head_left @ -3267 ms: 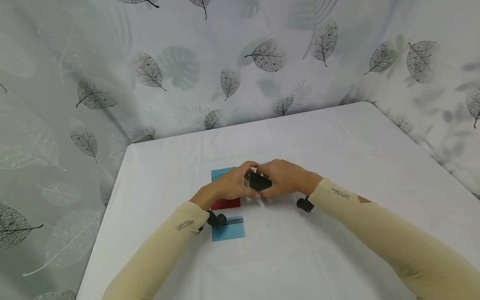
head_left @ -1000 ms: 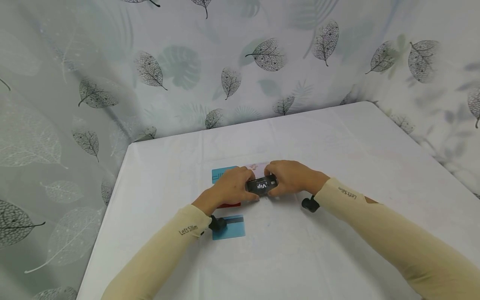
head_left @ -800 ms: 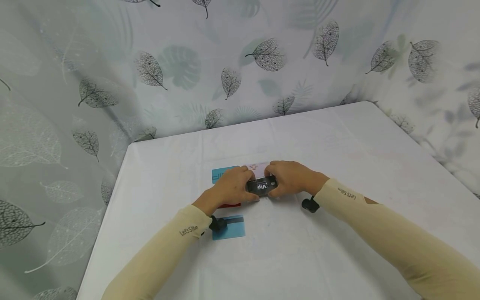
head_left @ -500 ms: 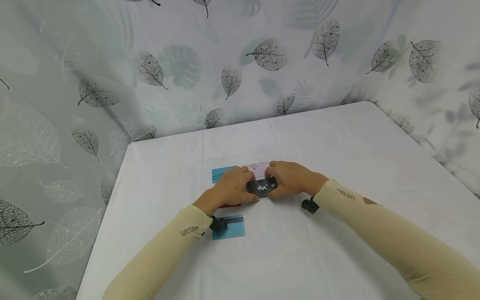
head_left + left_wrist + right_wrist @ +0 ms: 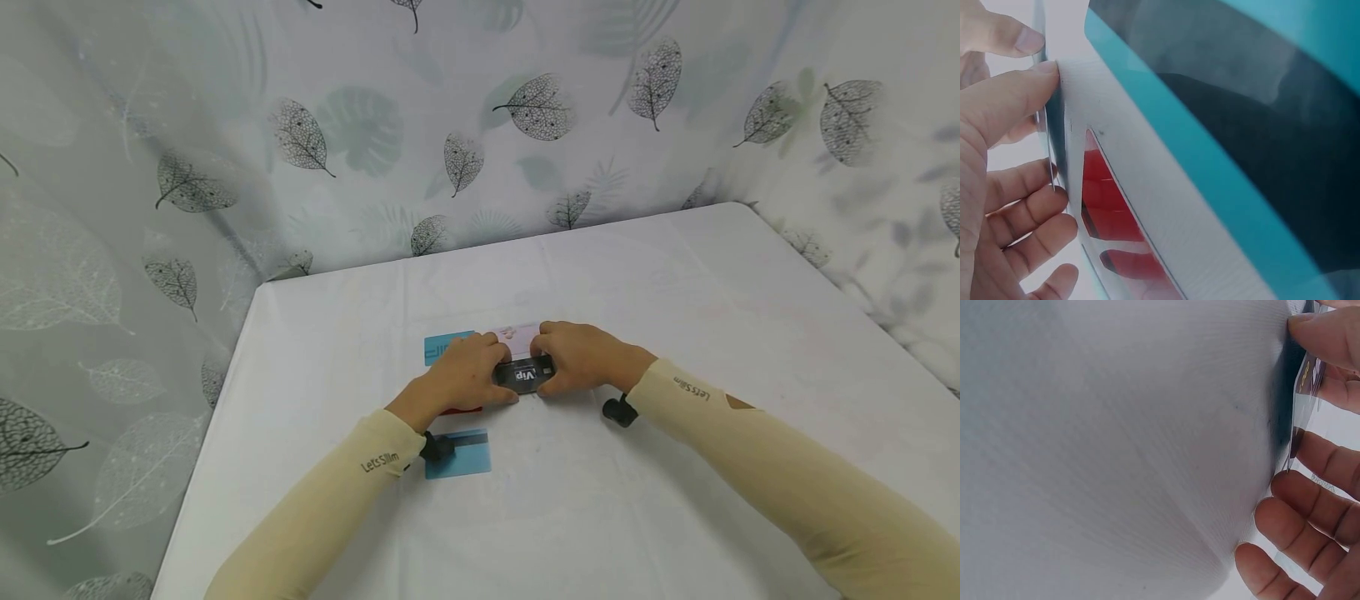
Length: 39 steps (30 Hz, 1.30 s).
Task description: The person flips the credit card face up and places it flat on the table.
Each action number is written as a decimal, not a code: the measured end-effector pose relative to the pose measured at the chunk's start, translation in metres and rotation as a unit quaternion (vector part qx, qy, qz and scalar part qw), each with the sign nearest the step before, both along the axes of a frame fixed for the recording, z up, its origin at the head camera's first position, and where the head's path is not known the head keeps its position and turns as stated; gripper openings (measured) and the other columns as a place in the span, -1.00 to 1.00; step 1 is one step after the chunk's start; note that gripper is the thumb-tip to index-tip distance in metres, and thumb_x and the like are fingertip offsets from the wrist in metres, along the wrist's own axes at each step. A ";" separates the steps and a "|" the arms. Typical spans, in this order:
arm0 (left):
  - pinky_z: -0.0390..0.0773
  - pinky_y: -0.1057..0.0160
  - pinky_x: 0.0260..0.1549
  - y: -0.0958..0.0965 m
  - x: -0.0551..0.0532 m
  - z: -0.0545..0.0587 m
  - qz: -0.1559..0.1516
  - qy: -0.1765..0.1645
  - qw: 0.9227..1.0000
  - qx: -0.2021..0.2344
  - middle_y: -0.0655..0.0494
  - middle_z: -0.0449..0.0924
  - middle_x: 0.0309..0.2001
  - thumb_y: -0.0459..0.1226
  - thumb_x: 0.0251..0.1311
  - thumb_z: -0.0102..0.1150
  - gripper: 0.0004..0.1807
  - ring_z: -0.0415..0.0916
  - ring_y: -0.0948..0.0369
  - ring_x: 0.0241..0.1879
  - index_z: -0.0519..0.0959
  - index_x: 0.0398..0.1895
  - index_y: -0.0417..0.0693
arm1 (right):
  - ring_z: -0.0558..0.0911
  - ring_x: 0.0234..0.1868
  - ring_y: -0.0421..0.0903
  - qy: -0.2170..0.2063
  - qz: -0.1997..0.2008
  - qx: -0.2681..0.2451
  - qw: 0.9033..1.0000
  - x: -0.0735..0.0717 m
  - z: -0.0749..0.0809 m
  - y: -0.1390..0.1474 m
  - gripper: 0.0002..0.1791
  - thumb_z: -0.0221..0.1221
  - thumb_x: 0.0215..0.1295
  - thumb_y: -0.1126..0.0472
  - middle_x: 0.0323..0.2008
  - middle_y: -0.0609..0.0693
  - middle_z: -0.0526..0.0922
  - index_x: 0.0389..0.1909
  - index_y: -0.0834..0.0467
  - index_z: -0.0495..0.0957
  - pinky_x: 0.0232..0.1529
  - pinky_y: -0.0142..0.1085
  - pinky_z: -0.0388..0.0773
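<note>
A black card (image 5: 523,377) with "Vip" printed on it lies flat, close over the white table in the head view. My left hand (image 5: 467,371) grips its left end between thumb and fingers. At the other end my right hand (image 5: 583,358) pinches it in the same way. Just behind it is a pale pink card (image 5: 517,337). Under my left hand a red card (image 5: 461,411) shows only as a strip, and a blue card (image 5: 442,348) is partly covered beyond it. In the right wrist view the black card (image 5: 1316,378) appears edge-on between thumb and fingers.
A light blue card (image 5: 468,454) with a dark stripe lies nearer the front, beside the left wrist camera (image 5: 437,447). The white table (image 5: 675,500) extends around the cards, and a leaf-patterned curtain (image 5: 360,133) hangs behind it.
Since the oldest frame, the black card has gone from raised and tilted to lying flat with its "Vip" print showing; the right hand shifted slightly right. Over the last second both hands stay almost still.
</note>
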<state>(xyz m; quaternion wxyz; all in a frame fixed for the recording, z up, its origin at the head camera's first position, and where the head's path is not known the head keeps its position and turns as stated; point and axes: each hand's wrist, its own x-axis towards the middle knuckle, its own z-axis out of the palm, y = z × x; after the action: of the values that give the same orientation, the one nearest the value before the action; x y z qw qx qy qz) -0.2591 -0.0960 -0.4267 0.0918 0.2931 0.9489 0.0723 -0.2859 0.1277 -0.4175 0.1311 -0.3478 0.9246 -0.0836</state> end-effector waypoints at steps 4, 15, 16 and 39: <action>0.45 0.12 -0.10 -0.001 0.001 0.000 -0.002 0.003 1.000 -0.001 0.17 0.55 -0.03 0.20 0.17 0.42 -0.40 0.43 0.20 -0.10 0.63 0.12 0.04 | 0.52 -0.19 -0.12 0.000 0.001 -0.001 1.000 0.000 0.000 0.000 -0.47 0.48 0.08 -0.10 -0.18 -0.09 0.53 0.02 0.09 0.67 -0.08 -0.19 0.56; 0.50 0.09 -0.05 -0.004 0.000 0.000 -0.007 0.007 1.000 -0.005 0.14 0.57 0.02 0.21 0.18 0.42 -0.37 0.47 0.19 -0.07 0.63 0.17 0.04 | 0.53 -0.17 -0.12 -0.004 0.003 -0.001 1.000 -0.001 -0.001 -0.001 -0.44 0.49 0.09 -0.12 -0.15 -0.08 0.55 0.05 0.08 0.67 -0.03 -0.18 0.56; 0.50 0.09 -0.04 -0.004 0.001 0.000 -0.007 0.007 1.000 -0.005 0.14 0.57 0.03 0.21 0.18 0.42 -0.36 0.47 0.18 -0.07 0.63 0.18 0.03 | 0.53 -0.16 -0.12 -0.003 0.003 -0.002 1.000 -0.001 -0.001 -0.001 -0.44 0.49 0.09 -0.12 -0.15 -0.08 0.55 0.06 0.08 0.67 -0.02 -0.18 0.56; 0.55 0.08 0.10 -0.012 0.001 0.004 0.004 -0.022 0.999 0.024 0.10 0.55 0.14 0.18 0.23 0.40 -0.28 0.50 0.17 0.01 0.52 0.33 0.01 | 0.55 -0.12 -0.09 0.004 0.009 0.007 1.000 0.001 0.004 -0.001 -0.34 0.47 0.13 -0.20 -0.06 -0.04 0.56 0.16 0.09 0.63 0.02 -0.12 0.58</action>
<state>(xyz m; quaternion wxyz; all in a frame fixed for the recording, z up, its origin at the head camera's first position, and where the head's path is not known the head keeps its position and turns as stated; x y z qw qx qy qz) -0.2582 -0.1078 -0.4226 0.1051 0.2902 0.9457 0.1019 -0.2845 0.1269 -0.4139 0.1304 -0.3557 0.9224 -0.0749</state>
